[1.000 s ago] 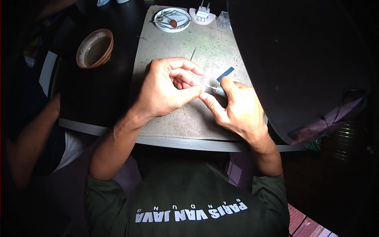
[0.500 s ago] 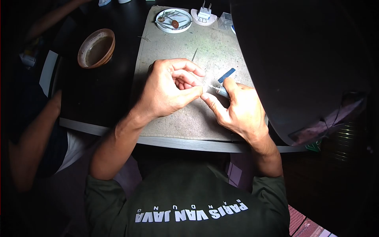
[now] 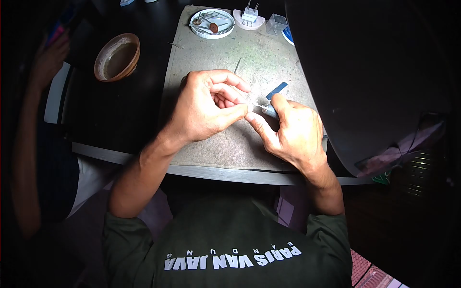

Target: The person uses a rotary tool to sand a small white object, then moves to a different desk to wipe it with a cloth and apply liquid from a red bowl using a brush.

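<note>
My left hand [image 3: 206,105] is over the mat, its thumb and fingers closed around something small and pale that the glare washes out. A silver rotary handpiece [image 3: 269,111] is gripped in my right hand [image 3: 297,129], its thin bit pointing left at my left fingertips. The tips of both thumbs are together or nearly so. Just above the handpiece a dark blue strip [image 3: 276,90] lies on the mat. A thin pointed metal tool [image 3: 237,65] sticks out beyond my left fingers.
On the mat [image 3: 206,156], a white dish [image 3: 193,31] holds several bits, beside a pale stand [image 3: 248,22] and a clear box [image 3: 276,24]. A brown bowl [image 3: 133,67] sits left. Another person's hand [image 3: 50,60] is at far left. A dark panel [image 3: 365,81] overhangs the right.
The other person's arm at the far left has moved, and that hand now holds up a colourful object. My hands have barely shifted.
</note>
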The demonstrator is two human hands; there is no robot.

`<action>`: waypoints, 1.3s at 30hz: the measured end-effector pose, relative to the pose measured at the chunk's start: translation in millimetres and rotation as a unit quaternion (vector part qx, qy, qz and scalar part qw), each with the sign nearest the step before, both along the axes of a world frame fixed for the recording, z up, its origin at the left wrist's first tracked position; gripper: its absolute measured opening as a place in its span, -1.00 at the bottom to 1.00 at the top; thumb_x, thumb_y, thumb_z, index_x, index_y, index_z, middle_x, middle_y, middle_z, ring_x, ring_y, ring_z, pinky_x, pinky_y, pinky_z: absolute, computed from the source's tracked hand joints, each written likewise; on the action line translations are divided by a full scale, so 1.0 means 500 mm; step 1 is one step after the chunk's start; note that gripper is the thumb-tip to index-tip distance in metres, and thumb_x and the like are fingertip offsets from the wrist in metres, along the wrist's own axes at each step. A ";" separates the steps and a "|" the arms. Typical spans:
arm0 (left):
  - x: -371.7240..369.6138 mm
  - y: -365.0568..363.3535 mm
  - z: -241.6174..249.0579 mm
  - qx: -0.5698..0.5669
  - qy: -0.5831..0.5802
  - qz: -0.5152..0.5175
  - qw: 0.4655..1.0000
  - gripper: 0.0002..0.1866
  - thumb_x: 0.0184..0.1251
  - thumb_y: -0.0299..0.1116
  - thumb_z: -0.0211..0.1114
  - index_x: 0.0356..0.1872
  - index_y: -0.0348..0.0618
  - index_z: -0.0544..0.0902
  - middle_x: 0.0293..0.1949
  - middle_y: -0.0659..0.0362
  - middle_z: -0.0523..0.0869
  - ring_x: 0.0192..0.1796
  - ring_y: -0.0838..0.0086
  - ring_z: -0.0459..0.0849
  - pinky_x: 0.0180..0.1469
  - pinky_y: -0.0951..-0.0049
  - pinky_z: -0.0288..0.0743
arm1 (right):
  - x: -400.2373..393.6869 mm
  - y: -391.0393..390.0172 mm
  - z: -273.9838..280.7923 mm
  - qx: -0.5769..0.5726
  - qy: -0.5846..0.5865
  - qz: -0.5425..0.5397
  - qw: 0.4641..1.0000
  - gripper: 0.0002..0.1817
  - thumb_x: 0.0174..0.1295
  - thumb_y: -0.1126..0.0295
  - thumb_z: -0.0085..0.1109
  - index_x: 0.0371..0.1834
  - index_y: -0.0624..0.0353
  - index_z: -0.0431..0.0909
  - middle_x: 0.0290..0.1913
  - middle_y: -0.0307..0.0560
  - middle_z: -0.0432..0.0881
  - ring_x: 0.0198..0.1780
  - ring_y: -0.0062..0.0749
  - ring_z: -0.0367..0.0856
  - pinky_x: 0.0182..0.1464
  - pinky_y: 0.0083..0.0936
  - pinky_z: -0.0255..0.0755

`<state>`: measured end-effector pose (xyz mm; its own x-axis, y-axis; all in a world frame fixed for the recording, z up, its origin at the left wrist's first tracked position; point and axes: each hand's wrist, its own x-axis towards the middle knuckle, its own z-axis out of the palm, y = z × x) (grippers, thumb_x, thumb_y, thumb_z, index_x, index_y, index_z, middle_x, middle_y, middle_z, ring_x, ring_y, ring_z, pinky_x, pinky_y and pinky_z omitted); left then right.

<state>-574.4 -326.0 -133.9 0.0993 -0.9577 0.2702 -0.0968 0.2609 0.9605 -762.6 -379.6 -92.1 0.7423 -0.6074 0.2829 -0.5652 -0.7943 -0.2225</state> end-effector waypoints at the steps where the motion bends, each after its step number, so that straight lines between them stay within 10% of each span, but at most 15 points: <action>1: 0.001 0.001 0.000 0.000 -0.008 -0.001 1.000 -0.77 0.08 -0.55 0.44 -0.21 -0.36 0.70 -0.50 0.27 0.76 -0.47 0.83 0.52 -0.39 0.75 0.40 | 0.001 0.002 0.004 0.004 0.005 -0.003 1.000 -0.52 0.16 0.05 0.46 -0.52 0.18 0.42 -0.73 -0.06 0.46 -0.72 -0.22 0.51 -0.63 -0.34 0.33; 39: 0.002 0.003 0.004 -0.027 -0.014 0.003 1.000 -0.79 0.09 -0.55 0.43 -0.21 -0.34 0.70 -0.49 0.28 0.76 -0.46 0.84 0.52 -0.39 0.75 0.38 | -0.002 -0.002 0.003 0.025 -0.015 0.019 0.999 -0.54 0.15 0.12 0.49 -0.49 0.23 0.41 -0.73 -0.02 0.44 -0.72 -0.19 0.51 -0.61 -0.36 0.34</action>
